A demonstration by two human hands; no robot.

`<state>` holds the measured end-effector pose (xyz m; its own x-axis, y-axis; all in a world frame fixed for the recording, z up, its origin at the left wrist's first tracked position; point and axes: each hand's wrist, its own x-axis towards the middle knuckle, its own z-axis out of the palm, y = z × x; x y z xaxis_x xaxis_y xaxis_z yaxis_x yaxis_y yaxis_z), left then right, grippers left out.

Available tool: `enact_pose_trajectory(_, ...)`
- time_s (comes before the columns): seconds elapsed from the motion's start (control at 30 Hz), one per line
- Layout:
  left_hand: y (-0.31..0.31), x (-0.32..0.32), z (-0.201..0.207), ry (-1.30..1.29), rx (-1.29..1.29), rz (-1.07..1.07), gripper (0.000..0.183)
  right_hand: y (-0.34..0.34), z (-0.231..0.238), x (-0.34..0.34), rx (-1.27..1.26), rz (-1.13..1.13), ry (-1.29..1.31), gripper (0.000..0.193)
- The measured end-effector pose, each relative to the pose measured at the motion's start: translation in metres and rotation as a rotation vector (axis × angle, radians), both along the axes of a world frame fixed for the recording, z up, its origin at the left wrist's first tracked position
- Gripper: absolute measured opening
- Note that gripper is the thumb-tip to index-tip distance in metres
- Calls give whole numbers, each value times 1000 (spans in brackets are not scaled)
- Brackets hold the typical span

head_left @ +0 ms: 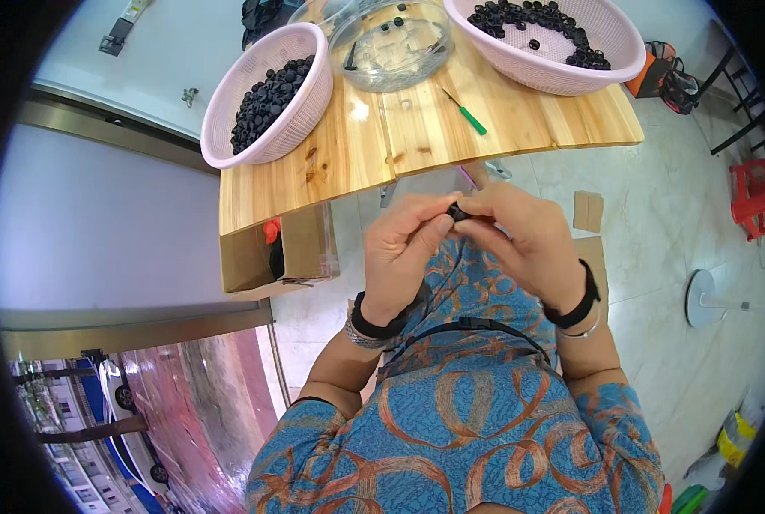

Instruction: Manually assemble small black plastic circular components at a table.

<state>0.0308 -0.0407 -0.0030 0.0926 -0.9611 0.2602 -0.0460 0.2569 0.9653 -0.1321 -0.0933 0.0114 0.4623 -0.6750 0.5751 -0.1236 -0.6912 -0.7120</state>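
Just off the near edge of the wooden table, I hold a small round black part point(458, 212) between both hands. My left hand point(402, 253) pinches it from the left with thumb and forefinger. From the other side, the thumb and fingers of my right hand point(524, 236) close on the same part. My fingertips cover much of it, so its exact kind is unclear. Many similar black pieces point(271, 103) fill a pink basket point(304, 127) at the left. A second pink basket point(554, 79) at the right contains black ring-like pieces point(584, 56).
On the wooden table point(417, 133) lies a thin tool with a green handle point(472, 121). Behind it, a clear plastic container point(391, 73) holds a few black bits. Below the table's left side stands an open cardboard box point(310, 248). A red stool point(751, 201) is far right.
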Motion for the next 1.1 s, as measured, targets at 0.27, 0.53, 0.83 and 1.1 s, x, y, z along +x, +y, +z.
enact_pose_trajectory(0.27, 3, 8, 3, 112, 119, -194, 21, -13, -2, -9, 566, 228, -39, 30)
enact_pose_trajectory(0.53, 5, 7, -1, 231, 119, -266, 21, -19, -11, -5, 236, 258, 29, 32)
enact_pose_trajectory(0.83, 7, -7, -14, 714, 211, -300, 28, -13, -18, 4, 223, 156, -6, 27)
enact_pose_trajectory(1.1, 4, -8, -21, 1003, 313, -430, 32, -13, -10, 3, 234, 145, 29, 25)
